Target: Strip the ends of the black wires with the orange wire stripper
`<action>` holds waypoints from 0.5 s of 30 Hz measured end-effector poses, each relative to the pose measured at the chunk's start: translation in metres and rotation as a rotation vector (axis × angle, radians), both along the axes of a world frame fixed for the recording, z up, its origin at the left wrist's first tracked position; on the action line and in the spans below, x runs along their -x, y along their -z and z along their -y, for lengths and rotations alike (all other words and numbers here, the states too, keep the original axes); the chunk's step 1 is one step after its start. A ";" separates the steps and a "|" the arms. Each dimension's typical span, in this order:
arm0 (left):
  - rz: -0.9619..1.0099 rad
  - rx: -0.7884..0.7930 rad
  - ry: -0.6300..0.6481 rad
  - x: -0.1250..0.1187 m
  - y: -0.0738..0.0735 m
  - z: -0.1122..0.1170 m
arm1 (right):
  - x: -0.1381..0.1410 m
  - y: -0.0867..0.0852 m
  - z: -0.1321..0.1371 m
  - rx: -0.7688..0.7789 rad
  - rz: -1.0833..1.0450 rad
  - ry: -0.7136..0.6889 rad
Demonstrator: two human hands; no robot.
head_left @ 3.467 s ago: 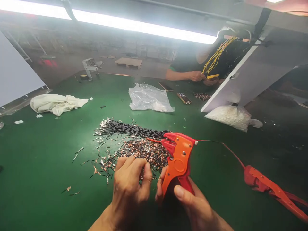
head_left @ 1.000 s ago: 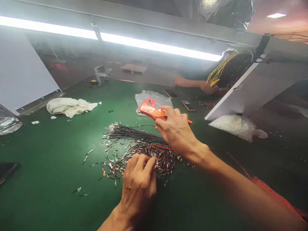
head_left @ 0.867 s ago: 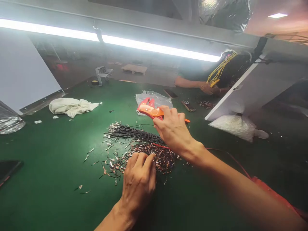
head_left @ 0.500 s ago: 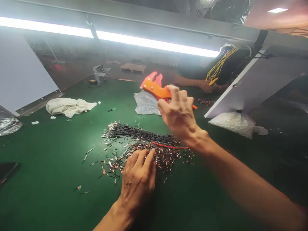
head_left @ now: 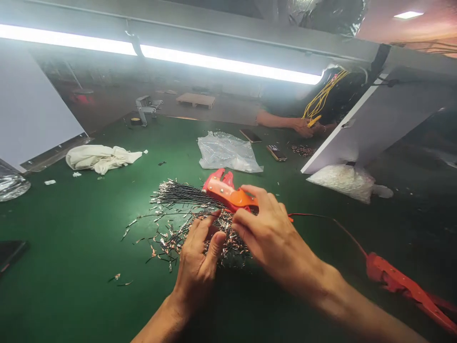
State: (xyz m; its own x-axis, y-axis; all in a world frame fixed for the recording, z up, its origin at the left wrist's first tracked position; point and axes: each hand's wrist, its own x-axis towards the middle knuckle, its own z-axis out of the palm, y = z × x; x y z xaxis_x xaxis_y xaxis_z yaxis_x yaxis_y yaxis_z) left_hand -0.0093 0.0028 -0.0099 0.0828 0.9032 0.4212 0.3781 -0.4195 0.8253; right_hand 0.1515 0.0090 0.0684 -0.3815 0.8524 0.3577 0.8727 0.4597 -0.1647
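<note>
My right hand (head_left: 274,228) is closed around the handles of an orange and red wire stripper (head_left: 224,190), its jaws pointing up and left over the wires. Beside it, my left hand (head_left: 200,257) has its thumb and index finger apart above a pile of short wire offcuts (head_left: 167,243) with bare copper and silvery ends. A thin dark wire (head_left: 171,214) runs from the left to my left fingertips; whether they touch it is unclear. Behind lies a bundle of black wires (head_left: 174,193), partly covered by the stripper.
A second red tool (head_left: 403,283) lies at right, where a thin red wire (head_left: 314,215) ends. A clear plastic bag (head_left: 228,150), two phones (head_left: 251,136), white cloth (head_left: 100,158) and filled bag (head_left: 344,181) surround the work. Another person's hand (head_left: 303,126) holds yellow wires.
My right hand has brought the wire stripper down and towards me, uncovering the plastic bag and phones. My left thumb has spread from its fingers. The second red tool has come into sight at right.
</note>
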 end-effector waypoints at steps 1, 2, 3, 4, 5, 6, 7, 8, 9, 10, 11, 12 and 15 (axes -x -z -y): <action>0.074 0.053 0.031 -0.001 -0.001 0.001 | 0.000 0.003 0.008 0.003 -0.022 -0.002; 0.139 0.096 0.059 -0.002 -0.003 0.002 | 0.001 0.006 0.016 0.016 -0.042 -0.009; 0.192 0.125 0.078 -0.004 -0.004 0.003 | 0.001 0.010 0.023 0.023 -0.075 -0.010; 0.229 0.141 0.086 -0.005 -0.005 0.004 | 0.001 0.013 0.028 0.035 -0.109 -0.010; 0.252 0.145 0.077 -0.006 -0.005 0.004 | 0.001 0.017 0.033 0.046 -0.141 -0.008; 0.264 0.136 0.060 -0.006 -0.006 0.005 | 0.001 0.021 0.036 0.051 -0.178 -0.004; 0.268 0.116 0.037 -0.007 -0.006 0.006 | 0.000 0.026 0.039 0.055 -0.217 0.001; 0.269 0.089 0.016 -0.007 -0.006 0.007 | -0.001 0.031 0.041 0.058 -0.258 0.008; 0.268 0.060 -0.002 -0.007 -0.006 0.008 | -0.001 0.036 0.043 0.063 -0.297 0.011; 0.267 0.029 -0.017 -0.006 -0.005 0.009 | -0.002 0.041 0.045 0.070 -0.332 0.012; 0.261 -0.003 -0.026 -0.006 -0.005 0.009 | -0.002 0.046 0.046 0.080 -0.363 0.008; 0.245 -0.034 -0.026 -0.005 -0.006 0.009 | -0.002 0.050 0.047 0.089 -0.390 0.002; 0.137 -0.138 0.055 -0.006 -0.006 0.009 | -0.001 0.060 0.049 0.121 -0.458 0.002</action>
